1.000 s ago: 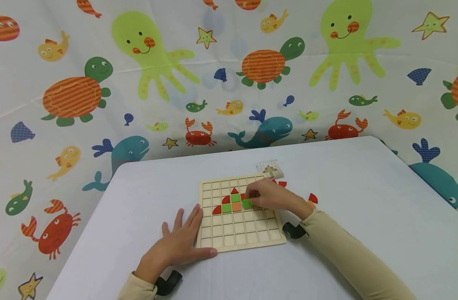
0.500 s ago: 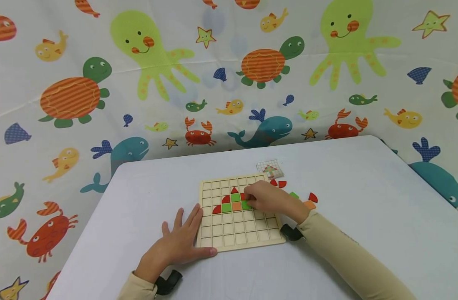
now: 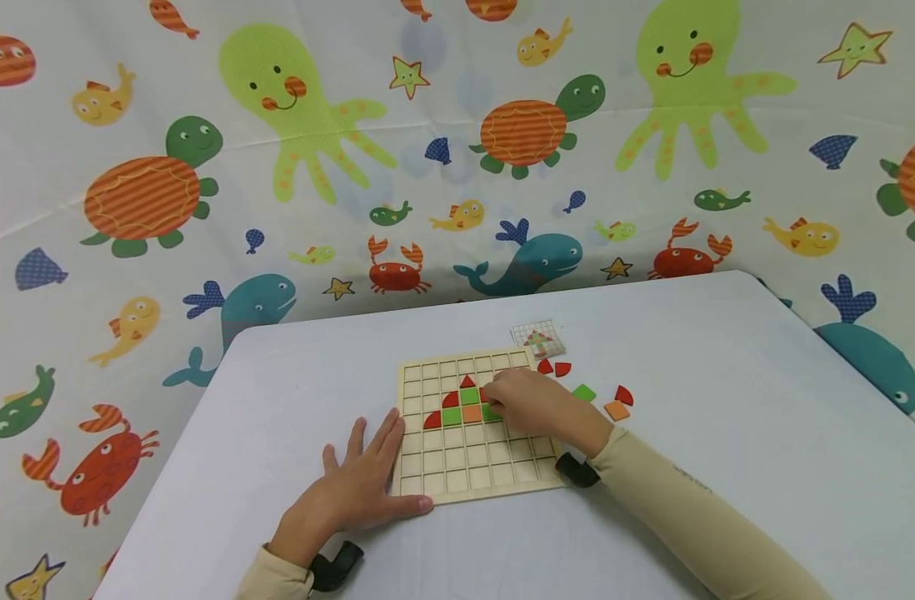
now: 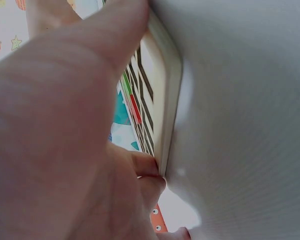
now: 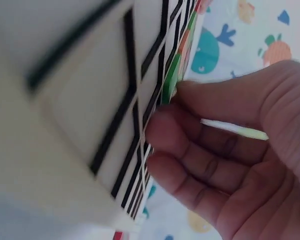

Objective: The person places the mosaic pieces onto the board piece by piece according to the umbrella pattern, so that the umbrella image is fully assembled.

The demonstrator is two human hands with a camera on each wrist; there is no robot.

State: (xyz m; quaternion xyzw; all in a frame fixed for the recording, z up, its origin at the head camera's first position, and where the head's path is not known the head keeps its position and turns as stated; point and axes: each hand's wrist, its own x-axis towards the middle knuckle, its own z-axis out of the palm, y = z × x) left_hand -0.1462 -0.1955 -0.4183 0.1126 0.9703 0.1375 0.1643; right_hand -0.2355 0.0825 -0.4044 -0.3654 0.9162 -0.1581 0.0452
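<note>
A wooden grid board (image 3: 455, 459) lies on the white table, with red, green and orange tiles set in a stepped shape. My left hand (image 3: 363, 485) is spread flat at the board's left side, its fingers against the edge and its thumb on the front corner. At the shape's right side, my right hand (image 3: 536, 402) has curled fingers, with thumb and fingertips at a green square tile (image 3: 491, 412). The right wrist view shows that green tile (image 5: 170, 80) at its thumb tip, level in the grid. The hand covers the board's cells to the right.
Behind the board lies a printed pattern card (image 3: 538, 339). To the right are loose tiles: two red quarter-circles (image 3: 562, 369) side by side, a green square (image 3: 583, 392), an orange square (image 3: 617, 410) and another red quarter-circle (image 3: 624, 395). A sea-animal cloth (image 3: 427, 183) hangs behind the table.
The green tile, tilted in my right hand a second ago, now sits down in the grid. The right hand has shifted slightly, uncovering loose tiles. My left hand stays in place.
</note>
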